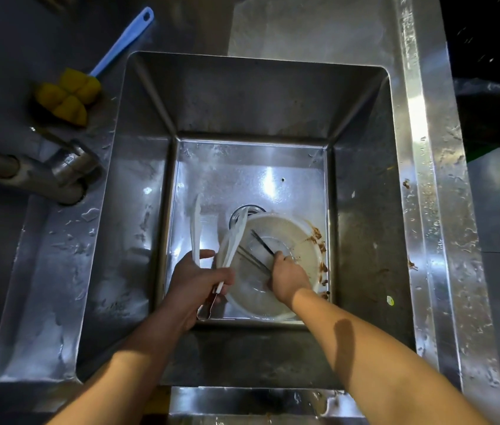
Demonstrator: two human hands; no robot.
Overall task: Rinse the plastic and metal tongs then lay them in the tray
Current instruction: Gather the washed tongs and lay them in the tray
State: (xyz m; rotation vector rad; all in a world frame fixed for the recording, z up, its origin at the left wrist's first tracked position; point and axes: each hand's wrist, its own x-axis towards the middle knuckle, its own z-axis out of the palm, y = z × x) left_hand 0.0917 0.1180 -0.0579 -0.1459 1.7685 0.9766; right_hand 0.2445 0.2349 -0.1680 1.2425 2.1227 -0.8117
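Left grip (pixel 195 279) closed around white plastic tongs (pixel 236 240), arms splayed; right grip (pixel 288 276) pinching thin metal tongs (pixel 261 246).

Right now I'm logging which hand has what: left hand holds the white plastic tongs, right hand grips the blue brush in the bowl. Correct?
Not quite. In the head view, the right hand grips the metal tongs in the bowl; the blue brush lies on the counter. The left hand does hold the white plastic tongs.

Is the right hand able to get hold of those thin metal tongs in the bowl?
Probably yes. The right hand is already down inside the clear bowl, fingertips at the metal tongs, with nothing between. The left hand holds the white plastic tongs alongside, seemingly clear of the way.
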